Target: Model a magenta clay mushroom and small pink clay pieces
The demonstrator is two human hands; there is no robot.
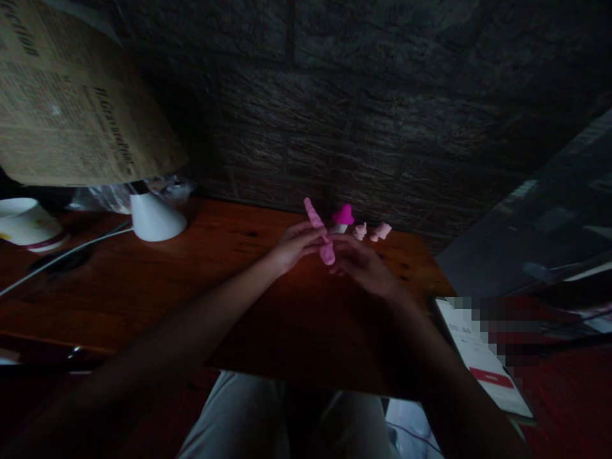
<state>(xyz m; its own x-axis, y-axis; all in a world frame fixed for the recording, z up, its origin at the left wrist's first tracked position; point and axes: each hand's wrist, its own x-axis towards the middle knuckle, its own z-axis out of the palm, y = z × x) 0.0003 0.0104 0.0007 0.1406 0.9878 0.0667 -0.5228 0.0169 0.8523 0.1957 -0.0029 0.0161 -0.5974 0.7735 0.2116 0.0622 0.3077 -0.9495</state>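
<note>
A long pink piece of soft, clay-like material point(314, 217) is held up over the wooden table. It narrows near the middle and ends in a rounded lump at the bottom. The fingers of my left hand point(297, 245) are closed on its narrow part from the left. My right hand point(361, 260) pinches the same piece from the right, just above the lump. Right behind my right hand stands a magenta lump point(343, 214) on a pale base, partly covered by my fingers. Two small pale pink pieces, a left one point(360, 231) and a right one point(381, 231), sit beside it.
The wooden table point(201, 268) runs along a dark brick wall point(335, 115). At left are a lamp with a white base point(157, 220) and newsprint shade point(81, 95), a white cord and a paper cup point(31, 223). A tablet-like panel point(478, 357) lies off the right edge.
</note>
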